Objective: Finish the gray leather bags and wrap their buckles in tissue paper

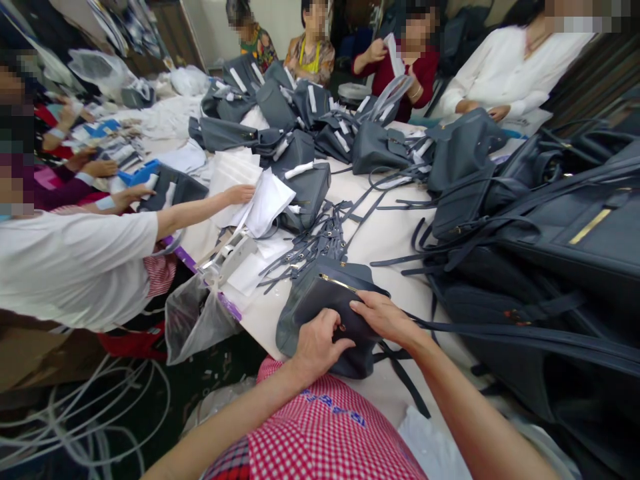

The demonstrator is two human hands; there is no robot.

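Note:
A dark blue-grey handbag (307, 300) lies tilted at the table's near edge, against my checked apron. A gold-coloured metal strip runs along its upper edge. My left hand (320, 341) is on the front panel, fingers curled and thumb out, beside a small gold-coloured fitting (343, 327). What its fingertips grip is partly hidden. With the thumb on top, my right hand (383, 317) grips the bag's right upper edge; its other fingers are partly out of sight. Just beyond the bag lies a bundle of thin straps with buckles (327, 233).
Large dark bags (565, 227) are stacked high on the right, long straps trailing across the white table (385, 243). More handbags (280, 107) with white-wrapped handles fill the back. At left, a co-worker's arm (200, 212) reaches to white sheets (270, 200). Other people sit around the table.

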